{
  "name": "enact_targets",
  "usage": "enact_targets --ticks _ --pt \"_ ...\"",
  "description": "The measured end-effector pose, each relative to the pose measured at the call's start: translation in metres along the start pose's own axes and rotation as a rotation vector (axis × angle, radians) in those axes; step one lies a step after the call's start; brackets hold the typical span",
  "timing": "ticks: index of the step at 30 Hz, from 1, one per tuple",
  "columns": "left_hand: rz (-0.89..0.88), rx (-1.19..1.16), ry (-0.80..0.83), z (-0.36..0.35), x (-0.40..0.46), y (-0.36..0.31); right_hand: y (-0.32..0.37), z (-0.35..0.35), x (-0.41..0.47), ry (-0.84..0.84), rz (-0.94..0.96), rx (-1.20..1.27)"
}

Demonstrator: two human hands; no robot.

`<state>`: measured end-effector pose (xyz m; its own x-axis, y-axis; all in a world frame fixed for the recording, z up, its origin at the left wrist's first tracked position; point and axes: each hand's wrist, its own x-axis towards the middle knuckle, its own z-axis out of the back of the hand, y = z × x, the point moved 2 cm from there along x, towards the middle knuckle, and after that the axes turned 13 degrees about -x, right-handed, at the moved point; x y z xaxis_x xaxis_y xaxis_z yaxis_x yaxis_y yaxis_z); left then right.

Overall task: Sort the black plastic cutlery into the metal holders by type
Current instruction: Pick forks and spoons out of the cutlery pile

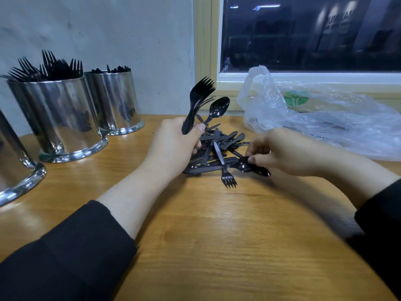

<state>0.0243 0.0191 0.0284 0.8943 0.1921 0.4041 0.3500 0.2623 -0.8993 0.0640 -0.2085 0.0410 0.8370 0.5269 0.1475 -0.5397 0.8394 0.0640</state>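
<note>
A heap of black plastic cutlery (219, 148) lies mid-table: forks, spoons and knives mixed. My left hand (173, 146) is shut on a stacked bunch of forks (198, 98), tines up, just left of the heap. A spoon (218, 109) stands up behind that bunch; whether it is in the grip I cannot tell. My right hand (271, 153) pinches the bowl of a spoon (253, 167) at the heap's right front. Three metal holders stand at the left: one packed with forks (58, 118), one behind it (115, 103) with dark tips showing, and a third (15, 170) cut off by the frame edge.
A crumpled clear plastic bag (325, 118) lies at the back right under a window. A grey wall runs behind the holders. The wooden table (217, 246) stretches toward me in front of the heap. Black sleeves cover both forearms.
</note>
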Motion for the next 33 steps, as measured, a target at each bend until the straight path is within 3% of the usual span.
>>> enact_targets --ticks 10,17,23,25,28,31,33 --pt "0.195 -0.137 0.222 -0.009 -0.011 -0.004 -0.004 0.012 0.002 -0.498 -0.069 0.184" --pt "0.19 -0.146 0.38 -0.012 -0.013 -0.004 -0.004 0.003 0.005 -0.476 -0.106 0.207" --pt "0.156 -0.059 0.402 -0.012 -0.014 -0.005 -0.003 0.003 0.006 -0.482 -0.108 0.29" --pt "0.133 -0.038 0.305 -0.007 -0.009 -0.004 -0.004 0.004 0.005 -0.424 -0.131 0.262" --pt "0.118 -0.08 0.148 0.002 -0.002 -0.002 -0.01 0.001 0.003 -0.142 -0.154 0.037" --pt "0.102 -0.076 0.094 0.004 0.0 0.0 -0.01 -0.007 0.0 0.154 -0.12 -0.106" --pt "0.098 -0.059 0.087 0.004 0.0 0.002 -0.01 -0.011 0.0 0.203 -0.114 -0.139"
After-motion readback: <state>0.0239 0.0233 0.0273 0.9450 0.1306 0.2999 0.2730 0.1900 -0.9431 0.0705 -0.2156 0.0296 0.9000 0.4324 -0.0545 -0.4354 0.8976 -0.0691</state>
